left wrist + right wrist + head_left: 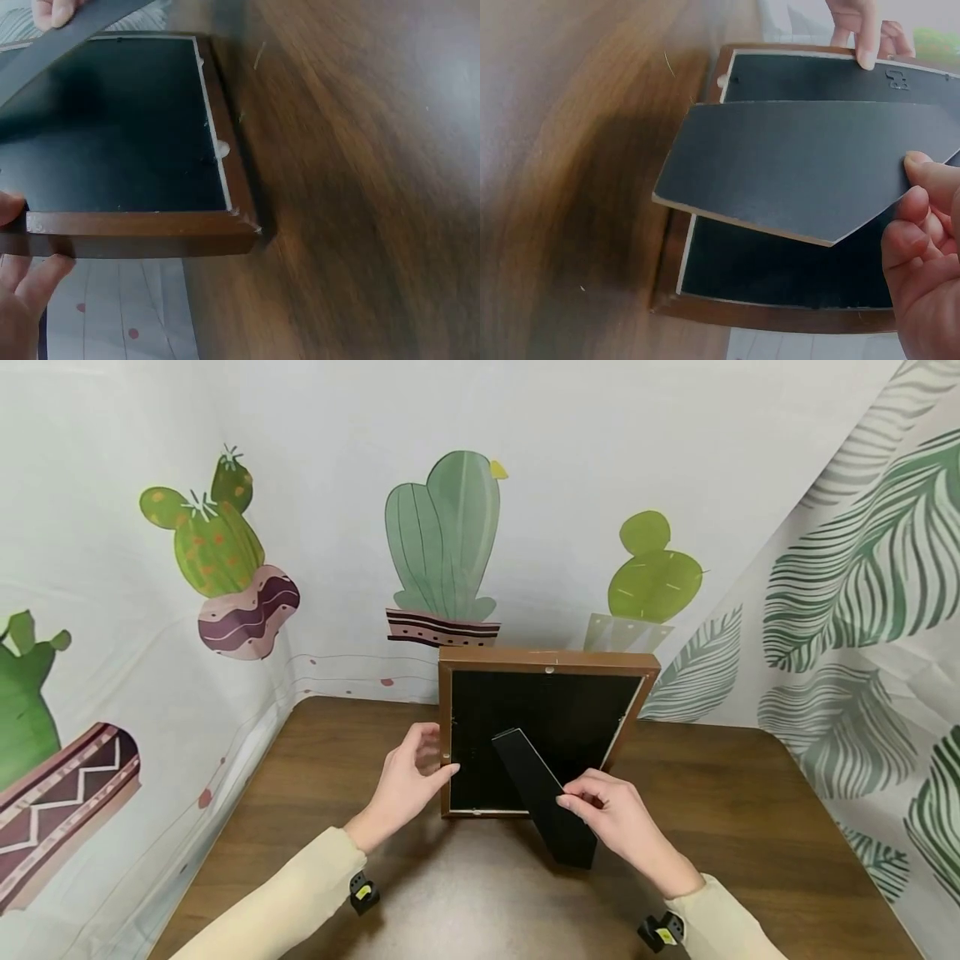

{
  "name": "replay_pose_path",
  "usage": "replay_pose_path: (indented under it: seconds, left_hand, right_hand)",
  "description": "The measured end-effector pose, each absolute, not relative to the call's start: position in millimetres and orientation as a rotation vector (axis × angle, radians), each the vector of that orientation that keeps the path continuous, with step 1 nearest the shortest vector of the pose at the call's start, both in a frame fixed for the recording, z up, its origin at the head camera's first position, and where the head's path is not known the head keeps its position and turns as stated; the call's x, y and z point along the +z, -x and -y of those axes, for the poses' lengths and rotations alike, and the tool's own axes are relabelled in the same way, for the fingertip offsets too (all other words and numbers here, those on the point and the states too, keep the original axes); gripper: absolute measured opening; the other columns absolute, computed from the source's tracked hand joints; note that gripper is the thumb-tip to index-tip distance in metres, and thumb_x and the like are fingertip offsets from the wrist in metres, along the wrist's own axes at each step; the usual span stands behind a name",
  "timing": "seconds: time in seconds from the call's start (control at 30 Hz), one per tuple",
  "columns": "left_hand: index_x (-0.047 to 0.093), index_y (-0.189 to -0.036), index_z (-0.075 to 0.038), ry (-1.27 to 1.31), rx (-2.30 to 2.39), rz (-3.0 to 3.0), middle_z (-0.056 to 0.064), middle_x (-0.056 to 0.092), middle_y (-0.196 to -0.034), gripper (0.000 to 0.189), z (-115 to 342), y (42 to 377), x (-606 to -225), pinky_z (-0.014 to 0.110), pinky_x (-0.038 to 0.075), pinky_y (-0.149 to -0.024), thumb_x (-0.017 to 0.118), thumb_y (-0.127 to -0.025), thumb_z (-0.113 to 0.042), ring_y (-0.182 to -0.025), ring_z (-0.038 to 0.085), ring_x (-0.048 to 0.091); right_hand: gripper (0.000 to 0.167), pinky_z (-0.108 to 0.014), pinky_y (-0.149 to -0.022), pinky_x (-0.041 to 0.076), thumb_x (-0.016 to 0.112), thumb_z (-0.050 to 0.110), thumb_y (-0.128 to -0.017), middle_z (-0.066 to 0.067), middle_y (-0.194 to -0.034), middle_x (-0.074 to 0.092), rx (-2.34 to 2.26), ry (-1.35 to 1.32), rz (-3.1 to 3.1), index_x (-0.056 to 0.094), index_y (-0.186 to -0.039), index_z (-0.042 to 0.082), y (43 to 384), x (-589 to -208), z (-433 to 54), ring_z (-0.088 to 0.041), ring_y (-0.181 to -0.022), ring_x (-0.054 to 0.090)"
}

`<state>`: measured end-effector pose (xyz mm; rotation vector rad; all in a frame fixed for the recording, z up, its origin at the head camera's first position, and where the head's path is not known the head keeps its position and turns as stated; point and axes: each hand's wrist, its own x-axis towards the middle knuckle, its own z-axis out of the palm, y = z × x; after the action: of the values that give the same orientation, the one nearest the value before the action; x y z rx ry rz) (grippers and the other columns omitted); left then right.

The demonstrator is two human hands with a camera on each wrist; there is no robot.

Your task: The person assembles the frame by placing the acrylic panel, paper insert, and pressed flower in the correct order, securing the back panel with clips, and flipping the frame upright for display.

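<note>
A brown picture frame (549,662) stands on the table with its black back panel (495,702) facing me. My left hand (405,785) grips its left side, thumb on the back edge and the other fingers behind. In the left wrist view, those fingers (46,281) show round the frame's side. From the back panel slants a black easel leg (543,797), swung out from the frame. My right hand (618,814) pinches the leg's right edge between thumb and fingers, as the right wrist view also shows. Whether the leg's foot touches the table cannot be told.
The brown wooden table (712,827) extends on both sides of the frame. Behind it hangs a white cloth (322,527) printed with cacti and leaves, close behind the frame. A black wrist strap device (363,893) sits at the left wrist, another (662,932) at the right.
</note>
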<state>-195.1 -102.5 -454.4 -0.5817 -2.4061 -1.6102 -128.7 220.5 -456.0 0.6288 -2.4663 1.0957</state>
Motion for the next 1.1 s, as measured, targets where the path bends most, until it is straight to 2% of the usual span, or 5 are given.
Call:
replay_pose_path:
  seconds: [0.13, 0.3, 0.57, 0.73, 1.1]
  left_hand:
    - [0.056, -0.13, -0.003, 0.625, -1.488, 2.37, 0.013, 0.071, -0.11, 0.053, 102.7, 196.1, -457.2, 0.043, 0.061, -0.084, 0.084, -0.085, -0.002, -0.101, 0.027, 0.071]
    - [0.054, -0.125, -0.001, 0.733, -1.477, 2.254, 0.012, 0.069, -0.103, 0.05, 99.5, 200.6, -463.4, 0.039, 0.063, -0.083, 0.081, -0.084, 0.008, -0.097, 0.028, 0.072]
    - [0.053, -0.118, 0.004, 0.909, -1.388, 2.105, 0.019, 0.063, -0.106, 0.049, 95.2, 210.1, -476.2, 0.038, 0.062, -0.084, 0.079, -0.08, 0.019, -0.1, 0.035, 0.073]
    - [0.051, -0.119, 0.003, 0.936, -1.383, 2.111, 0.017, 0.061, -0.107, 0.048, 93.2, 214.2, -483.3, 0.037, 0.061, -0.088, 0.076, -0.082, 0.02, -0.098, 0.031, 0.072]
    - [0.047, -0.118, 0.002, 0.901, -1.25, 2.184, 0.019, 0.06, -0.112, 0.05, 91.8, 210.8, -489.0, 0.038, 0.062, -0.08, 0.079, -0.082, 0.016, -0.098, 0.033, 0.074]
  right_hand:
    - [0.022, -0.014, -0.054, 0.041, 0.086, 0.004, -0.083, 0.017, -0.077, 0.059, 1.088, -0.632, 2.438, 0.076, -0.084, 0.023, 128.3, -460.4, -217.8, 0.002, -0.063, 0.048]
    - [0.022, -0.014, -0.054, 0.041, 0.087, 0.004, -0.082, 0.017, -0.075, 0.057, 1.095, -0.615, 2.428, 0.076, -0.083, 0.023, 124.6, -466.3, -216.5, 0.003, -0.062, 0.048]
    - [0.024, -0.013, -0.054, 0.041, 0.086, 0.001, -0.08, 0.018, -0.072, 0.056, 1.121, -0.62, 2.398, 0.075, -0.082, 0.022, 117.6, -477.1, -212.7, 0.004, -0.062, 0.049]
    - [0.024, -0.013, -0.053, 0.042, 0.086, 0.002, -0.08, 0.018, -0.072, 0.057, 1.152, -0.605, 2.403, 0.075, -0.081, 0.022, 112.6, -483.0, -209.6, 0.005, -0.062, 0.05]
    - [0.026, -0.011, -0.053, 0.041, 0.085, -0.001, -0.081, 0.017, -0.073, 0.056, 1.149, -0.689, 2.385, 0.073, -0.082, 0.023, 107.6, -496.1, -208.3, 0.006, -0.063, 0.047]
